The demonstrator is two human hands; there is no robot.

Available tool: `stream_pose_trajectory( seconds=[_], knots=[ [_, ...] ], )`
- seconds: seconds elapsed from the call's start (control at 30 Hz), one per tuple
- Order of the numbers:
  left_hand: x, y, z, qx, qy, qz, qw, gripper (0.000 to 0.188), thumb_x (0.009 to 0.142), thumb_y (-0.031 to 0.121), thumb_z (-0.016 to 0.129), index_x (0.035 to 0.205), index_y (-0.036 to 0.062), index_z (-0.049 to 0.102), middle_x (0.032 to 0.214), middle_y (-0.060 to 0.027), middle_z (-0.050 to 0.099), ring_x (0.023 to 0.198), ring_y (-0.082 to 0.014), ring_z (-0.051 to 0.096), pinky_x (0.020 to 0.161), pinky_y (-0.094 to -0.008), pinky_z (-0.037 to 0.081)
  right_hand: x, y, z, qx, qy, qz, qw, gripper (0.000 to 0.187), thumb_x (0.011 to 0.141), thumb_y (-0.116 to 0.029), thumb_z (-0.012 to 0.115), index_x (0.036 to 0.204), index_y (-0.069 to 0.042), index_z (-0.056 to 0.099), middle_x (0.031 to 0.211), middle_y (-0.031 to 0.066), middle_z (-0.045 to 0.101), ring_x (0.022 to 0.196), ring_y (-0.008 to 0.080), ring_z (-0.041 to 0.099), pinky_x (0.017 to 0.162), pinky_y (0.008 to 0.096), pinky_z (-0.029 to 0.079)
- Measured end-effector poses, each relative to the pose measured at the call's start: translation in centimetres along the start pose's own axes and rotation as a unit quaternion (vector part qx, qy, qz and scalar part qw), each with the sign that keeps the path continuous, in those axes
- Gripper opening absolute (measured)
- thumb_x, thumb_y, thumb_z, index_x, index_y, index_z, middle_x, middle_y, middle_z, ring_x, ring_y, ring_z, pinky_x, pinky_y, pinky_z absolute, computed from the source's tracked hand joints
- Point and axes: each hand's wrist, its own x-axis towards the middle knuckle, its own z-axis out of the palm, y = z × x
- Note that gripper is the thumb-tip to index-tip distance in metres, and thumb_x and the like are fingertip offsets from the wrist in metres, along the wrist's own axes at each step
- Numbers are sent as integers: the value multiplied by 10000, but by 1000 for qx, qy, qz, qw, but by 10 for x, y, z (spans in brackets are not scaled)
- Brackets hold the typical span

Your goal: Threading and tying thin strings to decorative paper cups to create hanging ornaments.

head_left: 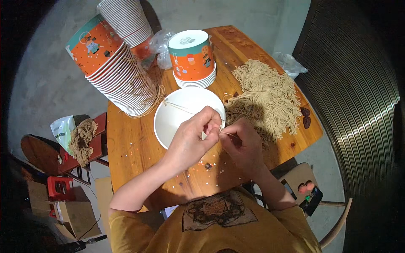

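Here you are, mid-frame, left hand [192, 134] and right hand [245, 147] pinched close together on a thin tan strand [179, 107], a length of it trailing up-left over the white bowl [169, 126], that tight fingertip grip probably there to stop so fine a thing slipping. Your tan stringy heap [272, 97] sits right of centre near the right hand, likely for easy reach; beneath, a wooden table [139, 164] dotted with pale specks [213, 169], stacked paper tubs [120, 76] at upper left, a ridged metal panel [358, 97] curving down the right edge

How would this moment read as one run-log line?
left hand: pinching thin string, over white bowl | right hand: pinching string, near tan string heap
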Motion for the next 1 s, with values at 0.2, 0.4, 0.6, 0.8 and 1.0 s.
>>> stream_pose_trajectory(
  seconds=[0.2,0.4,0.6,0.8,1.0],
  knots=[
    [2,-4,-1,-94,-9,-46,994,229,837,-28,546,1031,57,459,770,-2,499,722,-83,471,697,-240,419,1,4,4,-4,21,-15,1000,119,827,-78,639,879,-60,534,767,68,510,547,164,532,491,290,444],
    [3,-6,-5,-180,-35,-106,977,277,826,-38,566,1057,60,447,813,20,521,761,-54,450,729,-208,396,1,5,5,-2,30,8,1000,114,832,-75,624,892,-56,528,778,76,506,537,166,522,490,304,442],
    [8,-7,-8,-257,-43,-175,949,284,837,-32,586,1071,51,447,843,7,552,784,-51,495,749,-197,408,-1,5,6,18,16,56,998,134,830,-87,631,915,-62,532,778,75,504,579,167,538,521,312,450],
    [9,-9,-12,-291,-38,-223,930,290,841,-24,602,1079,37,449,860,-9,568,802,-59,522,762,-195,414,3,11,8,-57,66,-69,994,196,796,-87,666,940,-89,534,761,68,499,599,232,545,534,345,461],
    [10,-9,-11,-280,-28,-219,934,294,838,-21,608,1079,28,446,854,-16,573,798,-67,534,751,-193,419,1,9,-2,-161,15,-105,981,262,754,-85,683,978,-97,547,758,66,500,677,254,568,553,374,477]
  ],
)
